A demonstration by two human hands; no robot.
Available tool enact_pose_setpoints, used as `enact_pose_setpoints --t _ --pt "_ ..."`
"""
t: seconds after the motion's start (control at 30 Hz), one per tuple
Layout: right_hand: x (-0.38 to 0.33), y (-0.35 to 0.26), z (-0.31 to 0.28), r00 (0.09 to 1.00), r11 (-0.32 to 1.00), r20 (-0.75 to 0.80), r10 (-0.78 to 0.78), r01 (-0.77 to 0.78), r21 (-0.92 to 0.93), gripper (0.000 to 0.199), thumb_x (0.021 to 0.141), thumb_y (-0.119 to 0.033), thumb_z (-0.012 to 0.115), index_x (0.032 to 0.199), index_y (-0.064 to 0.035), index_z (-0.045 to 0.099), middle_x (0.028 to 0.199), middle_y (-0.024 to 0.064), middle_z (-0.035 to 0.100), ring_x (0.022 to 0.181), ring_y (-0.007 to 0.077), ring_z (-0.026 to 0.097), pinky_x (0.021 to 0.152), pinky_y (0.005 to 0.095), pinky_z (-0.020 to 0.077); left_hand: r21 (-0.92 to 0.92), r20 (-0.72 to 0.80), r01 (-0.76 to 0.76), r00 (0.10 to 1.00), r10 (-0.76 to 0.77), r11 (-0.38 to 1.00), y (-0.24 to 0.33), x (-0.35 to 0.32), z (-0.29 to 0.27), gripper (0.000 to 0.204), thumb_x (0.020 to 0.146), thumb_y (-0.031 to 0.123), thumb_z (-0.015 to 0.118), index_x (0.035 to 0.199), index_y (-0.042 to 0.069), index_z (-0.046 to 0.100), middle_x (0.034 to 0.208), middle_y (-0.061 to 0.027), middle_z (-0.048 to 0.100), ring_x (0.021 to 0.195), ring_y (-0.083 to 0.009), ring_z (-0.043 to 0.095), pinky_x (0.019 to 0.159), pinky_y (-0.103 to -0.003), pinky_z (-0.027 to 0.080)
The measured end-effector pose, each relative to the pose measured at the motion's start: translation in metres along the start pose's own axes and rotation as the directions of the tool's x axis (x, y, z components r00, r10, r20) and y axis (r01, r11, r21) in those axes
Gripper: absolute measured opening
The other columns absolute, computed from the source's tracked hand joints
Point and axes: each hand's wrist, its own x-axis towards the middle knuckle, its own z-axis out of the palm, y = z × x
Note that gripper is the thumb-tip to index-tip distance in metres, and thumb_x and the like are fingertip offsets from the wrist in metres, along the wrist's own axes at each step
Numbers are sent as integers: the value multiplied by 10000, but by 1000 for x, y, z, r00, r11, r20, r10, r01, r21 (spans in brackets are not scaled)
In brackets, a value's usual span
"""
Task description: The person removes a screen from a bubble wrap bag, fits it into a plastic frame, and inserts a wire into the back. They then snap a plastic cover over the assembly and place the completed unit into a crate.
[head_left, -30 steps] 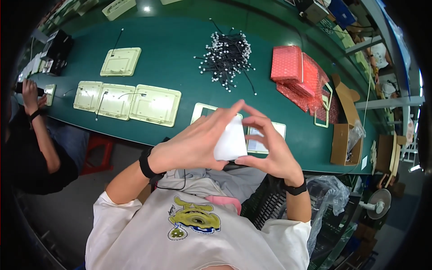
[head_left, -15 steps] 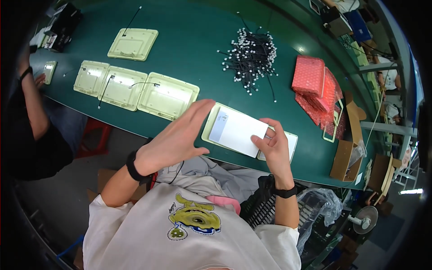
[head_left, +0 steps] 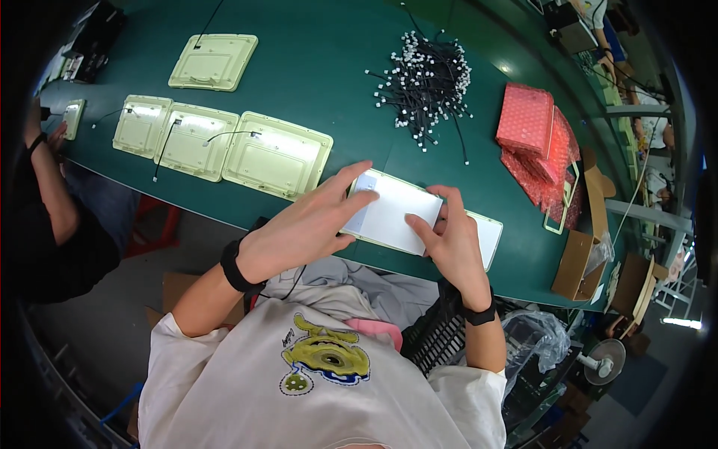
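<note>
In front of me, a flat white panel (head_left: 396,213) with a greyish strip at its left end lies over a pale green frame (head_left: 383,174), whose rim shows along the far side. My left hand (head_left: 303,228) spans the panel's left end, one finger at its far corner, another on its face and the thumb by its near edge. At the opposite end, my right hand (head_left: 455,247) grips the panel, thumb on top and fingers along the far edge. Partly behind that hand lies another white panel in a pale green frame (head_left: 490,238).
Pale green shells (head_left: 277,161) with thin black cables lie to the left, another shell (head_left: 215,63) behind them. A heap of black cables (head_left: 426,86) sits farther back. Red bubble-wrap bags (head_left: 527,116) and a cardboard box (head_left: 577,262) are rightward. Another person's arm (head_left: 56,176) is at far left.
My left hand has come down from beside the panel onto its left end. My right hand keeps its grip at the other end.
</note>
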Motion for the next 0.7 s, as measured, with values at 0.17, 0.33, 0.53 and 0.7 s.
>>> enact_pose_setpoints --t 0.17,0.33,0.53,0.7 --pt "2 0 3 990 918 -68 -127 92 -386 558 943 -272 810 1288 16 480 738 202 699 619 327 722 592 399 556 69 9 -36 999 35 997 3 -1 5 558 809 -6 802 1333 -46 616 1619 -257 338 1184 -373 641 1006 -433 549" --pt "9 -2 9 958 865 -80 -276 212 -456 595 935 -335 817 1276 11 473 701 205 682 599 409 696 608 472 553 79 6 -38 999 37 996 3 0 5 489 820 2 787 1287 -54 652 1614 -271 338 1181 -369 646 1005 -430 551" --pt "-9 -3 -13 972 868 -13 -236 204 -453 610 866 -299 862 1289 -6 533 1155 237 686 998 386 703 813 443 573 123 -19 -60 998 63 991 3 -1 5 492 819 8 791 1286 -56 649 1608 -269 351 1177 -368 651 1007 -429 551" --pt "-17 8 -11 867 698 132 -481 469 -541 566 829 -244 868 1280 -25 605 1553 185 496 1377 374 517 1075 467 482 73 -11 -22 1000 23 997 2 0 4 485 827 16 800 1286 -45 653 1620 -237 359 1148 -346 640 981 -415 560"
